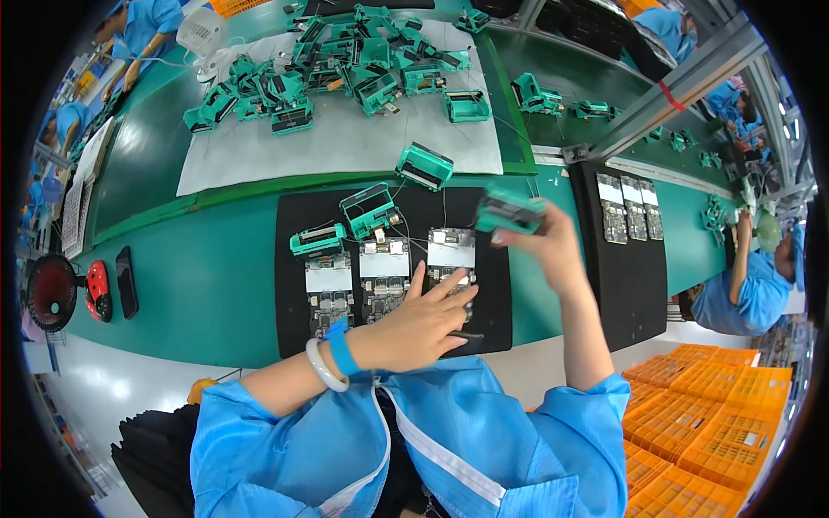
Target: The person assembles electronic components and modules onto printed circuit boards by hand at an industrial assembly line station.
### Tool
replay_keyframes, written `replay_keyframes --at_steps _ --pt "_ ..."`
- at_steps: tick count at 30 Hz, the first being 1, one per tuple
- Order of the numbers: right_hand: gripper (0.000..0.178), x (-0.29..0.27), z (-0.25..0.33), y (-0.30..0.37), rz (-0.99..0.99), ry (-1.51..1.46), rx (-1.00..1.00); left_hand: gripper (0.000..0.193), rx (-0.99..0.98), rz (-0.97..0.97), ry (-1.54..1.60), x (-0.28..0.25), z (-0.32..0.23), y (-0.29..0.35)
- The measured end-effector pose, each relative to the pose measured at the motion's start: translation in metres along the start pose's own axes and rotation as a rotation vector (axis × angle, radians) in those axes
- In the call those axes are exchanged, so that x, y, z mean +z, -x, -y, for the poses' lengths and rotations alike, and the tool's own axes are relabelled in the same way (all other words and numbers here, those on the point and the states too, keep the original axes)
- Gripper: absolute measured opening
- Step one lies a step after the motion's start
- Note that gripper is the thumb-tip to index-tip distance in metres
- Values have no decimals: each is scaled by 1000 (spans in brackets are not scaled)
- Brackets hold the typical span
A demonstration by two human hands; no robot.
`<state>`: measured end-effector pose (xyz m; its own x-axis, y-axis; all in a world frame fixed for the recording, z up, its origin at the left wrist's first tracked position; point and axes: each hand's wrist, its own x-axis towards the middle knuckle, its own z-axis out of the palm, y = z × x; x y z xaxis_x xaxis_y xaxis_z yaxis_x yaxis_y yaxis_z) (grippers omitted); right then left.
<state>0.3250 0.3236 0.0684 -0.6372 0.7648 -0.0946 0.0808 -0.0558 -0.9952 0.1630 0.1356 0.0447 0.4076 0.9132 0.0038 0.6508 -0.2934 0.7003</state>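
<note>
My left hand (419,321) lies with its fingers spread over the right one of three circuit boards, touching its lower part. That circuit board (451,249) has a white panel on its upper half. Beside it are the middle circuit board (384,263) and the left circuit board (329,278). Raised to the right of them, my right hand (553,242) grips a green plastic housing (509,212), blurred by motion. Two more green housings (369,210) (318,240) rest at the top ends of the left and middle boards. Another green housing (425,166) sits at the black mat's far edge.
A pile of green housings (363,60) with thin wires covers a white sheet (259,160) at the back. Three boards (611,207) lie on a second black mat (617,293) at right. A metal post (682,82) rises there. A fan (53,292) and phone (127,282) are at left.
</note>
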Motion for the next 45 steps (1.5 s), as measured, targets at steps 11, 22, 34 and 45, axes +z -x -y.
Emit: replay_keyframes --at_steps 11,22,34,45 --pt "30 34 -57 -18 29 182 -87 22 0 132 57 -14 3 6" --pt "30 32 -58 -18 35 157 -94 22 -1 145 69 -15 4 6" --pt "29 34 -54 -15 12 24 -86 24 -6 159 68 -13 4 5" --pt "31 34 -55 -15 29 58 -65 25 3 151 58 -11 4 6"
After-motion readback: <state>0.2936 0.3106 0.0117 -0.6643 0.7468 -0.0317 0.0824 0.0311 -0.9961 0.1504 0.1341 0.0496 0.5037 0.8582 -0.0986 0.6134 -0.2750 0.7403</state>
